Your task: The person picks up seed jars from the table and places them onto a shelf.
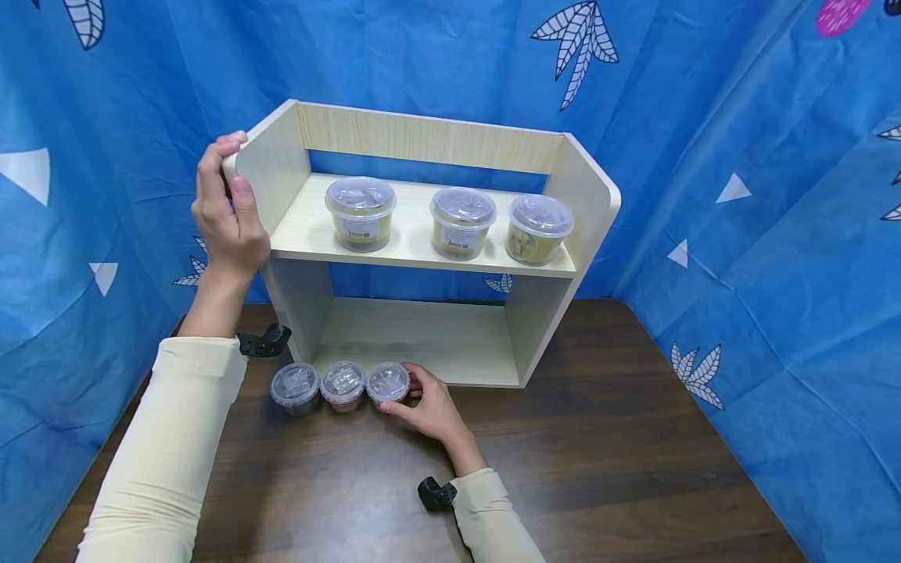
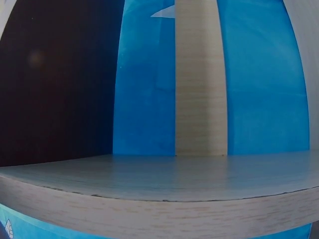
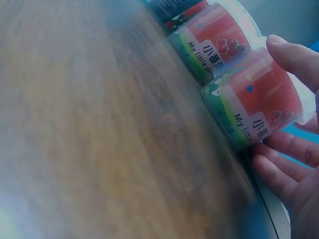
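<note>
Left hand [image 1: 231, 215] — curled round the left side panel of a wooden shelf unit [image 1: 429, 141]. Three small lidded cups [image 1: 343, 383] — a row on dark table [image 1: 619, 461], before the unit; right hand [image 1: 435, 410] grips the rightmost cup [image 1: 387, 381]. Three larger tubs [image 1: 461, 223], upper board.

Walls: blue cloth [image 1: 436, 47] hangs creased, leaf prints [image 1: 576, 39], white triangles [image 1: 734, 189] | furniture: table [image 1: 655, 422], dark grained wood | light: pale sheen on table
</note>
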### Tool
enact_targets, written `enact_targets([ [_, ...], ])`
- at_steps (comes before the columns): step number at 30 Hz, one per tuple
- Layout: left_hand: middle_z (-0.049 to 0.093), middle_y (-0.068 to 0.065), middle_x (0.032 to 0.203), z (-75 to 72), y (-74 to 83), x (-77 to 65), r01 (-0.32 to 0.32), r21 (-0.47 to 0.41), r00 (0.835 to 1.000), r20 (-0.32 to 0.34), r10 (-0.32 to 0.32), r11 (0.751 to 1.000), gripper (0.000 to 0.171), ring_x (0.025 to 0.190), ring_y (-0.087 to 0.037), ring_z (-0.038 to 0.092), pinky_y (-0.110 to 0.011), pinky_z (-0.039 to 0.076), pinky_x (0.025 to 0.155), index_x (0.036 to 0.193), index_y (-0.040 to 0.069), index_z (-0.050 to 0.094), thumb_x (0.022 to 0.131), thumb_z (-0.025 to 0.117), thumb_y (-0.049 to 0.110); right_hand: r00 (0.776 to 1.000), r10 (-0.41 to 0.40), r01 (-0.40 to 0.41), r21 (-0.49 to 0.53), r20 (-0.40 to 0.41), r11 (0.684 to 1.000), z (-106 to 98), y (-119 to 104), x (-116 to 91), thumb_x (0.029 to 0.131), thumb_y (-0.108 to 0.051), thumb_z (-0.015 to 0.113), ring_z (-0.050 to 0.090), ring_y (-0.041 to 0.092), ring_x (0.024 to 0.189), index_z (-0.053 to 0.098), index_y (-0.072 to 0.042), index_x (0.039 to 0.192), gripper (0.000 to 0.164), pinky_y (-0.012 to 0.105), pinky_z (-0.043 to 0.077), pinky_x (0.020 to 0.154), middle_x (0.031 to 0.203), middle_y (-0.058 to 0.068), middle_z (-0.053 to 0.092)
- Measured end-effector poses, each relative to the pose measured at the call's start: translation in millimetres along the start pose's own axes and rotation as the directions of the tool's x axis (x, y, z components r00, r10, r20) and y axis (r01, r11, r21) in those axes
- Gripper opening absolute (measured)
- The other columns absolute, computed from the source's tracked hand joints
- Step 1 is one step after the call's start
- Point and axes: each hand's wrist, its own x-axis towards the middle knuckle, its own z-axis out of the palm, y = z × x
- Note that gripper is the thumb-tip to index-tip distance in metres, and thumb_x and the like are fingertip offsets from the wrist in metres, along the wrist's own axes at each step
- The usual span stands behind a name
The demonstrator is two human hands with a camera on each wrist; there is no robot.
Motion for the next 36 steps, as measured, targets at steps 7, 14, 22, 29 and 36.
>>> enact_targets([
  [7, 0.06, -0.001, 0.133, 0.7, 0.3, 0.1, -0.001, 0.006, 1.0, -0.002, 0.001, 1.0, 0.042, 0.118, -0.016, 0.06, -0.035, 0.048, 0.099, 0.124, 0.002, 0.053, 0.091, 0.041, 0.024, 0.999, -0.02, 0.02, -0.004, -0.025, 1.0, -1, 1, 1, 0.077, -0.032, 0.084, 0.063, 0.018, 0.097, 0.054, -0.004, 0.135, 0.07, 0.03, 0.054, 0.084, 0.109, 0.008, 0.067],
  [14, 0.06, -0.001, 0.133, 0.8, 0.2, -0.5, 0.001, 0.01, 1.0, -0.001, -0.001, 1.0, 0.041, 0.118, -0.016, 0.06, -0.034, 0.048, 0.099, 0.124, 0.002, 0.053, 0.091, 0.041, 0.023, 0.999, -0.021, 0.02, -0.009, -0.034, 1.0, -5, 1, 1, 0.077, -0.033, 0.084, 0.063, 0.017, 0.096, 0.055, -0.005, 0.135, 0.071, 0.03, 0.055, 0.083, 0.109, 0.008, 0.067],
  [22, 0.06, -0.002, 0.132, 1.4, -0.6, 0.4, 0.003, 0.001, 1.0, -0.004, -0.003, 1.0, 0.041, 0.117, -0.016, 0.06, -0.034, 0.048, 0.099, 0.124, 0.001, 0.053, 0.091, 0.041, 0.023, 0.998, -0.033, 0.033, 0.001, -0.048, 0.999, -9, 0, 2, 0.076, -0.032, 0.084, 0.064, 0.019, 0.097, 0.056, -0.004, 0.133, 0.069, 0.032, 0.055, 0.082, 0.108, 0.009, 0.067],
  [29, 0.06, -0.001, 0.132, 1.2, 0.0, 0.1, 0.004, 0.006, 1.0, -0.004, -0.004, 1.0, 0.041, 0.117, -0.015, 0.061, -0.035, 0.048, 0.098, 0.124, 0.002, 0.053, 0.091, 0.041, 0.023, 0.997, -0.035, 0.035, 0.003, -0.07, 0.999, -13, 0, 2, 0.076, -0.031, 0.085, 0.064, 0.019, 0.096, 0.057, -0.004, 0.131, 0.068, 0.029, 0.055, 0.082, 0.108, 0.009, 0.067],
  [36, 0.06, 0.0, 0.132, 0.5, -0.3, -0.3, 0.005, 0.012, 1.0, -0.004, -0.005, 1.0, 0.041, 0.115, -0.016, 0.061, -0.033, 0.049, 0.097, 0.124, 0.003, 0.053, 0.091, 0.041, 0.025, 0.997, -0.012, 0.012, 0.006, -0.078, 1.0, -18, 1, 3, 0.076, -0.031, 0.085, 0.063, 0.018, 0.097, 0.057, -0.006, 0.132, 0.068, 0.032, 0.055, 0.083, 0.109, 0.007, 0.067],
])
